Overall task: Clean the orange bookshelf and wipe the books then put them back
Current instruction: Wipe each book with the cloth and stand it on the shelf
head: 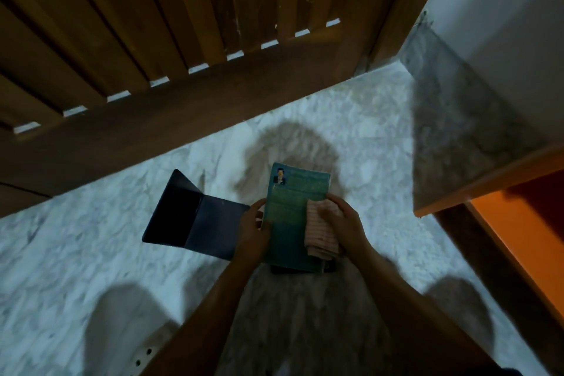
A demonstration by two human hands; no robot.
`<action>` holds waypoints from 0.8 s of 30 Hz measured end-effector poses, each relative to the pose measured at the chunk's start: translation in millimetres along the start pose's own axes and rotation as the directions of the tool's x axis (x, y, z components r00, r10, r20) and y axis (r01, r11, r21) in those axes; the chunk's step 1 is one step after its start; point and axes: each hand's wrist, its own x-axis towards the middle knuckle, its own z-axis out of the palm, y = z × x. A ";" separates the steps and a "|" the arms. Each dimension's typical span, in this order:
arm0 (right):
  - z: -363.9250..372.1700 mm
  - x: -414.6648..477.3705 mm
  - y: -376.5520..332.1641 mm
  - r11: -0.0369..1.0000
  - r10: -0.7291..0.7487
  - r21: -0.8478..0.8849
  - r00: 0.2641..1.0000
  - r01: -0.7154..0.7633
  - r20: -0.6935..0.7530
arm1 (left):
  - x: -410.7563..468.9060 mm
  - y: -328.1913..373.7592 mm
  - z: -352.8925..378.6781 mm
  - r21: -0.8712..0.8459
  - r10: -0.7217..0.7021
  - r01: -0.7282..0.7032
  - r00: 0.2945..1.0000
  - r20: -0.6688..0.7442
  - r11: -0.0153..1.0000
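A green book [290,204] is held above the marble floor, back cover up. My left hand [253,232] grips its left edge. My right hand [345,223] presses a pink striped cloth [322,230] against the cover's right side. A dark object [328,267] peeks out beneath the book's lower edge. A dark blue folder [195,220] lies open on the floor just left of my left hand. The orange bookshelf [518,229] shows at the right edge, only its corner in view.
A brown slatted wooden door [171,40] fills the far side. White marble floor [91,238] spreads around. A marble skirting and white wall [503,24] rise at the right. A white perforated thing [143,357] sits at the bottom left.
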 end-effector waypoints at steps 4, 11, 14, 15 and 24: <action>3.6 -13.6 -11.3 0.994 -0.038 0.104 0.999 0.041 -0.031 | -8.6 8.2 -14.3 0.012 0.037 -0.037 0.999 0.011 0.999; -17.0 -64.1 -79.3 0.906 -0.135 0.395 0.989 0.151 -0.067 | -39.7 67.9 -53.5 -0.308 0.091 -0.080 0.996 0.022 0.948; -36.7 -95.7 -118.3 0.883 -0.212 0.405 0.971 0.237 -0.106 | -66.4 102.6 -66.0 -0.401 0.168 -0.153 0.986 0.002 0.903; -43.4 -106.0 -130.0 0.878 -0.213 0.405 0.966 0.256 -0.148 | -76.0 114.1 -70.2 -0.426 0.193 -0.180 0.981 -0.013 0.886; -95.6 -224.2 -229.2 0.699 -0.449 0.474 0.844 0.536 -0.292 | -181.8 224.2 -116.9 -0.587 0.479 -0.416 0.876 -0.054 0.695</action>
